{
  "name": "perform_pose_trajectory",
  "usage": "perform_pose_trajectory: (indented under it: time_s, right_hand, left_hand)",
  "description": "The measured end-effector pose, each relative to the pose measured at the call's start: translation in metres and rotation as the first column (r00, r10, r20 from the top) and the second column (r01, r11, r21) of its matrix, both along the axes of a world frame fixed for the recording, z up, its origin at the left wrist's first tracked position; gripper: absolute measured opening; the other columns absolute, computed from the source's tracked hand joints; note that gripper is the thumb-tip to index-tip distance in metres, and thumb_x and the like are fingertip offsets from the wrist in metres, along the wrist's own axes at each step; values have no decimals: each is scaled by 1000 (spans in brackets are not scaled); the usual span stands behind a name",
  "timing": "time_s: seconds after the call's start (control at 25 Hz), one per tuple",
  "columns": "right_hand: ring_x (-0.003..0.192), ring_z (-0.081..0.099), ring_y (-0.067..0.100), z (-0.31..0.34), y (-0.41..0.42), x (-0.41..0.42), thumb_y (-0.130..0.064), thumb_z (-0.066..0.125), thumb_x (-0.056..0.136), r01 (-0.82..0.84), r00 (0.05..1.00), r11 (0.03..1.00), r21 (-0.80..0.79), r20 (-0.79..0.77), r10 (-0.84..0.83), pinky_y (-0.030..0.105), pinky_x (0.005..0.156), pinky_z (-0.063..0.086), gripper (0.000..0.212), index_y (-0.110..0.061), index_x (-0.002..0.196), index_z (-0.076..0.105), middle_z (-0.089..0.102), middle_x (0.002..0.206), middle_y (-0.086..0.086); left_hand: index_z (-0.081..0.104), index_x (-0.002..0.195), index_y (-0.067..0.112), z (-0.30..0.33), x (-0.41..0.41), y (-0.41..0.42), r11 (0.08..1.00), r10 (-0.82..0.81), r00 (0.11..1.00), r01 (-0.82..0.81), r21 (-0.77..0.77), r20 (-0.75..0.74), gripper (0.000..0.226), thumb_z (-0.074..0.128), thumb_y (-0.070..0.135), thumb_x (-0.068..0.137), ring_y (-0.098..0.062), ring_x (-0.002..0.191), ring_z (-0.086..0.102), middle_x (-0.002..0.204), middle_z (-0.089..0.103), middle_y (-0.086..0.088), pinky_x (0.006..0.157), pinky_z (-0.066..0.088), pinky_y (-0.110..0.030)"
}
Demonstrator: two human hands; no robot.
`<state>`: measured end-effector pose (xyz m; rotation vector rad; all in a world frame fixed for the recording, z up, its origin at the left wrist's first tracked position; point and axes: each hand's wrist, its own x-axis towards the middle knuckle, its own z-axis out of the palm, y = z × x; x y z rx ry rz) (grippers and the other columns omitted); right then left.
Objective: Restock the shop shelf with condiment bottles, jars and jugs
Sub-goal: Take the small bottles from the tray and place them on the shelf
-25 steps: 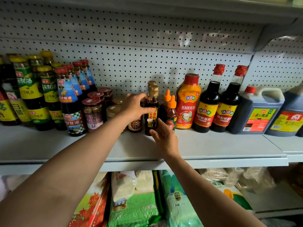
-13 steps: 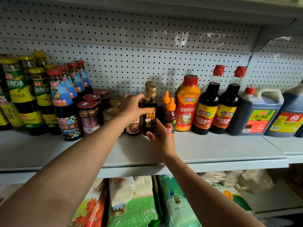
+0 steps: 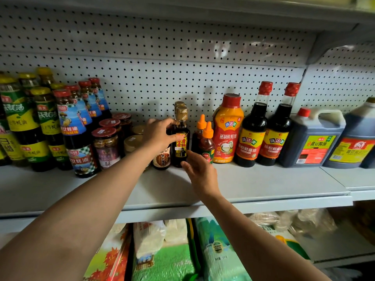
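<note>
A small dark bottle (image 3: 182, 138) with a gold cap and yellow label stands on the grey shelf (image 3: 263, 185), a second one right behind it. My left hand (image 3: 160, 134) is wrapped around its left side, thumb across the label. My right hand (image 3: 199, 171) is just below and right of the bottle's base, fingers apart, holding nothing; I cannot tell if a fingertip touches it. A short brown jar (image 3: 162, 159) stands under my left hand. Two orange-tipped squeeze bottles (image 3: 206, 145) stand just right.
Green- and blue-labelled sauce bottles (image 3: 75, 126) and red-lidded jars (image 3: 105, 147) fill the left. An orange bottle (image 3: 228, 128), two red-capped soy bottles (image 3: 263, 128) and dark jugs (image 3: 312, 140) line the right. Bagged goods (image 3: 168, 258) lie on the lower shelf.
The view has drifted slightly. My left hand stays on the gold-capped bottle; my right hand has drawn back a little from its base with the fingers spreading.
</note>
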<state>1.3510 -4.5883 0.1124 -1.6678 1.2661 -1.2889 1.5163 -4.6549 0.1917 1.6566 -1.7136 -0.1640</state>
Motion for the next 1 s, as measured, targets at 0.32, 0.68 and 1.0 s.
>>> perform_pose_trajectory:
  time_s: [0.32, 0.68, 1.0]
  right_hand:
    - [93, 69, 13, -6, -8, -67, -25, 83, 81, 276, 956, 957, 91, 80, -283, 37, 90, 57, 39, -18, 116, 68, 74, 105, 0]
    - [96, 62, 8, 0, -33, -74, -27, 82, 82, 158, 984, 981, 110, -101, -147, 20, 80, 43, 45, -17, 123, 68, 73, 115, 1]
    - [105, 60, 10, -5, -48, -78, -22, 75, 88, 11, 996, 993, 117, -93, 0, 17, 80, 43, 44, -11, 128, 59, 67, 121, 2]
  left_hand:
    - [63, 117, 27, 3, -39, 37, 954, -158, 954, 80, -290, -257, 46, 81, 36, 76, -18, 86, 60, 100, 60, 4, 78, 54, -43]
    - [61, 117, 37, 13, -82, 30, 988, -141, 984, 133, -81, -112, 43, 80, 35, 78, -15, 68, 64, 84, 64, 14, 73, 57, -38]
    - [56, 97, 37, 10, -85, 25, 993, -117, 990, 114, -44, -78, 31, 80, 32, 78, -9, 62, 64, 73, 68, 14, 70, 58, -41]
